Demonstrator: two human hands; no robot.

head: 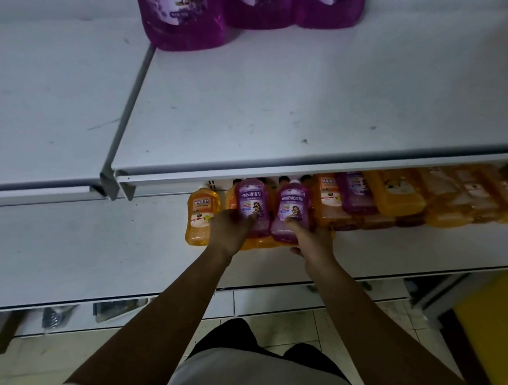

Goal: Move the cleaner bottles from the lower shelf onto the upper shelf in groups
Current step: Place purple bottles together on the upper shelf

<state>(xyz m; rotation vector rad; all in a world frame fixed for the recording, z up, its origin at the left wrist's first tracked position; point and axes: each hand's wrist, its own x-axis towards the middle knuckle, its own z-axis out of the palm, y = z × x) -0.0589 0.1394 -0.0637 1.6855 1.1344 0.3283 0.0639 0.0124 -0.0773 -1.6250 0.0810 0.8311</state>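
Note:
Two purple cleaner bottles lie tilted on orange ones on the lower shelf [89, 252]. My left hand [229, 231] grips the left purple bottle [252, 204]. My right hand [310, 236] grips the right purple bottle [291, 214] from below. An orange bottle [200, 218] stands just left of my left hand. More orange bottles [398, 194] and a purple one [356, 192] lie in a row to the right, partly hidden under the upper shelf [272, 110]. Three purple bottles [256, 9] stand at the back of the upper shelf.
The upper shelf's front edge [304, 168] overhangs the bottles on the lower shelf. A metal divider rail [130, 110] splits the upper shelf into two boards. A yellow object [497, 327] stands on the tiled floor at the right.

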